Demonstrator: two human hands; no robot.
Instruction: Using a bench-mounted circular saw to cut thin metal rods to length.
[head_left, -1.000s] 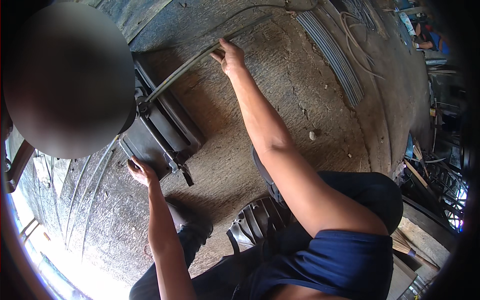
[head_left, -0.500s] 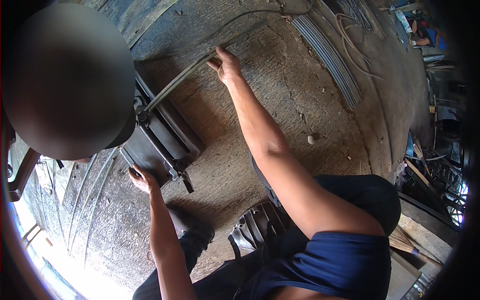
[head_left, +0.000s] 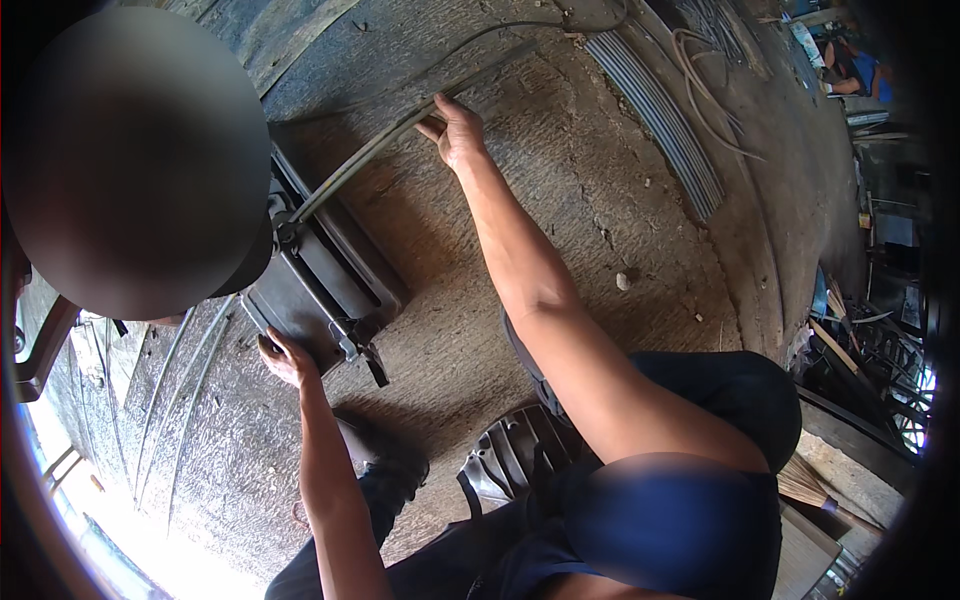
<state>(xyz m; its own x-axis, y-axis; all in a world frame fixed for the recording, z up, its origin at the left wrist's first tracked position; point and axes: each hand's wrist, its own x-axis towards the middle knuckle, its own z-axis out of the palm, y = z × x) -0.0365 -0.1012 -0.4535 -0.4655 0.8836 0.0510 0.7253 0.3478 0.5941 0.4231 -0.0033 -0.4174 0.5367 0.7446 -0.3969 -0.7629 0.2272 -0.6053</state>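
Long thin metal rods (head_left: 368, 157) slope from a dark metal machine base with a clamp (head_left: 285, 308) up to the right. My right hand (head_left: 460, 133) is closed around them partway along, with the arm stretched out. Their lower ends run into the clamp's jaw beside a bolt. My left hand (head_left: 286, 360) touches the near left edge of the base, its fingers apart. A screw bar (head_left: 318, 290) runs along the clamp to a handle (head_left: 376, 366) at the near end. A blurred round patch covers a person's head and part of the machine.
More thin rods (head_left: 180, 400) lie on the rough floor at left. A corrugated metal sheet (head_left: 660, 120) and a hose (head_left: 690, 60) lie at far right. A dark ribbed metal piece (head_left: 505, 455) sits by my legs. A broom (head_left: 805, 485) lies at right; another person (head_left: 860, 75) is farther off.
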